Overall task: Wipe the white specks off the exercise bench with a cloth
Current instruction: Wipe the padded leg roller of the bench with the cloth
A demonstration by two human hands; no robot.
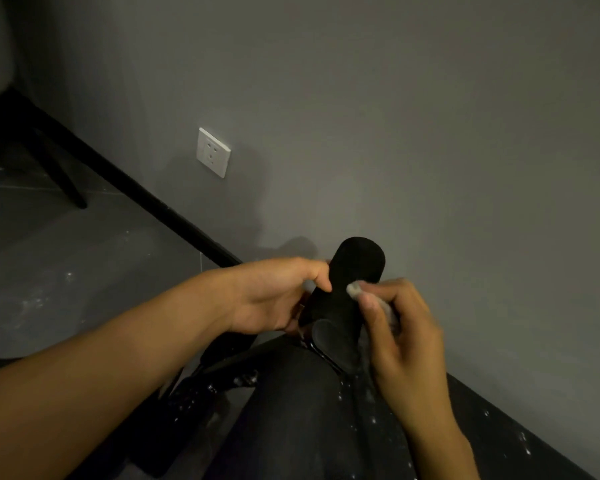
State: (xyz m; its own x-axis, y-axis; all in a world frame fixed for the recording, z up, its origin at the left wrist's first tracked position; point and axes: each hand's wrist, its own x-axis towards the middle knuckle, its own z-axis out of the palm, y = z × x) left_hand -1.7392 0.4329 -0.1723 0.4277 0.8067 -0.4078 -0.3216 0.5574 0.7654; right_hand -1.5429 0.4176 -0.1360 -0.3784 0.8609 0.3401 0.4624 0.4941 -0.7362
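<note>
Cloth (355, 291), pinched in the right hand (400, 336), rubs the roller (343, 289) that the left hand (278, 296) grips; bench (291, 427) specks remain, so wiping seems unfinished.

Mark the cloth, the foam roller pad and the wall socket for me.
cloth (354, 290): head view, bunched tip showing above the right thumb.
foam roller pad (357, 261): head view, upper rounded body.
wall socket (212, 153): head view, faceplate centre.

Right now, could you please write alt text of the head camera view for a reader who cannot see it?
A person's right hand presses a small pale cloth against a black foam roller of an exercise bench, while the left hand steadies the roller. White specks dot the bench frame and floor; behind is a grey wall with a white socket.
</note>
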